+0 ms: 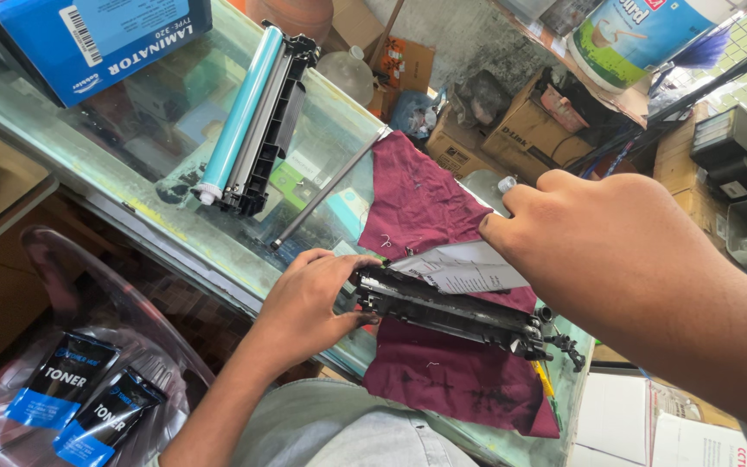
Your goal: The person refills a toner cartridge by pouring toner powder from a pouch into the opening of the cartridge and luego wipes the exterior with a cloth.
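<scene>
**A:** What is the setting?

**B:** A cluttered repair shop, seen from above. A glass counter (114,164) runs across the view, with cardboard boxes (520,130) stacked behind it.

**A:** What are the hands doing?

**B:** The left hand (309,303) is curled around the near end of a long black toner cartridge part (451,313), thumb on top, fingers underneath. The right hand (581,233) is pressed closed, pinching a folded sheet of white paper (460,268) against the top of that part.

**A:** Where does the part sit?

**B:** On a stained maroon cloth (425,207) spread over the counter.

**A:** Anything else nearby?

**B:** A second cartridge section with a cyan-blue drum (239,112) lies farther back, a thin metal rod (326,190) beside it. A blue box (88,39) sits at the far corner. Below the counter, two black-and-blue toner pouches (84,398) rest in a clear plastic bag.
</scene>
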